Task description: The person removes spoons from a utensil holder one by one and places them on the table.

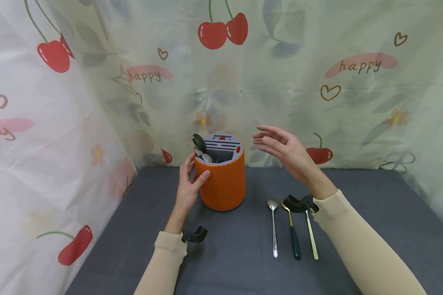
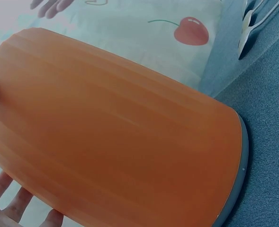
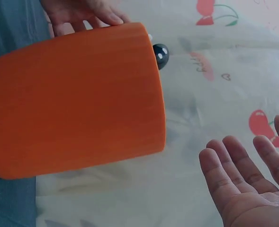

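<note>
An orange round utensil holder (image 1: 223, 184) with a grey slotted top (image 1: 225, 143) stands upright on the table. My left hand (image 1: 189, 184) holds its left side near the rim, thumb on the front and fingers around the far side. A dark spoon (image 1: 198, 141) and a silver spoon (image 1: 206, 157) stick up from the holder's left compartment. My right hand (image 1: 280, 145) hovers to the right of the holder, palm towards it, fingers loosely extended with nothing in them. In the right wrist view, the holder (image 3: 77, 99) and the right hand (image 3: 248, 189) are apart.
Right of the holder lie a silver spoon (image 1: 273, 225), a gold utensil with a dark handle (image 1: 294, 235) and a pale-gold-handled utensil (image 1: 311, 237), its upper end hidden by the wrist camera. Dark grey cloth (image 1: 229, 262) covers the table. A cherry-print curtain (image 1: 299, 102) hangs behind and leftward.
</note>
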Motion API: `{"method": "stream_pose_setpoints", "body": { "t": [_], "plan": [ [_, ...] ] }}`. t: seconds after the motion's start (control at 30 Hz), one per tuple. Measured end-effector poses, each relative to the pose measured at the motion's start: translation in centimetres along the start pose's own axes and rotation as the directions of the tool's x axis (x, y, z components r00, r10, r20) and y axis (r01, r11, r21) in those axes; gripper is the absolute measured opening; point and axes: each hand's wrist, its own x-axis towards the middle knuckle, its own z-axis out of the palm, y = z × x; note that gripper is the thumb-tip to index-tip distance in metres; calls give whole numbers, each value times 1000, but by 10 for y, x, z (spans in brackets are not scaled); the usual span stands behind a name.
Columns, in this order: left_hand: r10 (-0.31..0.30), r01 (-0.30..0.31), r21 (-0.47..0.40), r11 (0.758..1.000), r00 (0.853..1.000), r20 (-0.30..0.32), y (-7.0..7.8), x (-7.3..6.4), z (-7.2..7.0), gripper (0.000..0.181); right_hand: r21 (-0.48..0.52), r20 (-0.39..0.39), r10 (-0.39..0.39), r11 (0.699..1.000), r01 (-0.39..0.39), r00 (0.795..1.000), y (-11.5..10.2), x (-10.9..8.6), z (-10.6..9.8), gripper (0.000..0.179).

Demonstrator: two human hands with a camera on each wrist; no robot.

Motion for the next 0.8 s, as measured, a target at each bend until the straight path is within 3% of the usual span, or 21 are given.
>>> {"method": "stream_pose_setpoints", "body": {
  "t": [0.27, 0.5, 0.8],
  "plan": [
    [2, -2, 1, 1000, 1000, -4, -2, 1, 0, 71, 32, 48, 8, 999, -10, 999, 0, 12, 15, 47],
    [43, -43, 37, 998, 999, -22, -36, 12, -4, 69, 54, 76, 20, 998, -24, 997, 0, 20, 26, 46],
    [2, -1, 34, 999, 1000, -18, -33, 13, -4, 73, 75, 127, 56, 995, -65, 990, -3, 30, 43, 46]
  ]
}}
